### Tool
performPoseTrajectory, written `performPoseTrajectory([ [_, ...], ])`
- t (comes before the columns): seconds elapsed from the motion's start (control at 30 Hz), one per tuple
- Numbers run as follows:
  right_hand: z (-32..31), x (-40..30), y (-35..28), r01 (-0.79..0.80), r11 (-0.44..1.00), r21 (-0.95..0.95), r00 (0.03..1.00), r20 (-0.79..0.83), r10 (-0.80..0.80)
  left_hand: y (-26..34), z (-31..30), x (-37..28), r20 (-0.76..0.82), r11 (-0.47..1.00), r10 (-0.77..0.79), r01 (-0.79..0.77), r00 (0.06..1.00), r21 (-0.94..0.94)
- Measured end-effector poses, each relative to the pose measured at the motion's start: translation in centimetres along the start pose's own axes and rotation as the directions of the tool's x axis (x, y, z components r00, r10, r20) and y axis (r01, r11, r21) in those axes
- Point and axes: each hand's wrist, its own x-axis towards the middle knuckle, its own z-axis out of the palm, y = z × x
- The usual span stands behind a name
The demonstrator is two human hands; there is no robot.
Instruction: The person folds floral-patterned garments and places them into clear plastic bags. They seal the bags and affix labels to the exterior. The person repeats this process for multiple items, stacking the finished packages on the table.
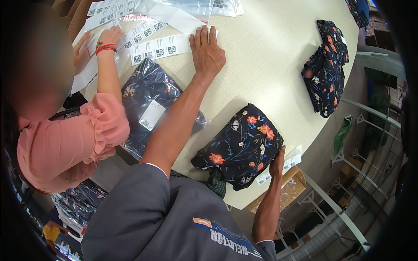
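Note:
My left hand (pixel 207 50) lies palm down on the end of a white strip of printed labels (pixel 156 49), its fingers a little spread. At the edge of a folded dark garment with orange flowers (pixel 245 143) is my right hand (pixel 278 160), gripping its side; part of the fingers is hidden. The garment lies on the table in front of me. Under my left forearm, a similar garment in a clear plastic bag (pixel 147 88) bears a white label (pixel 152 115).
A co-worker in a pink top (pixel 65 146) handles label strips at left. Clear bags (pixel 183 9) lie at the table's far side, folded floral garments (pixel 326 75) at right. Another label strip (pixel 293 160) lies by the near edge, above an open cardboard box (pixel 295 186) beside the table (pixel 261 65).

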Motion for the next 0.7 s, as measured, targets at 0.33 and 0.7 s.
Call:
performPoseTrajectory([
  [0.33,0.7,-0.4,-0.6,0.019,1.000,-0.014,1.000,0.004,-0.019,0.0,-0.1,0.1,0.030,0.998,-0.023,0.025,0.999,-0.055],
  [0.7,6.5,0.7,-9.8,0.298,0.718,-0.629,0.618,-0.446,-0.648,-16.2,-9.5,9.9,0.490,0.943,-0.079,-0.094,0.868,0.319],
])
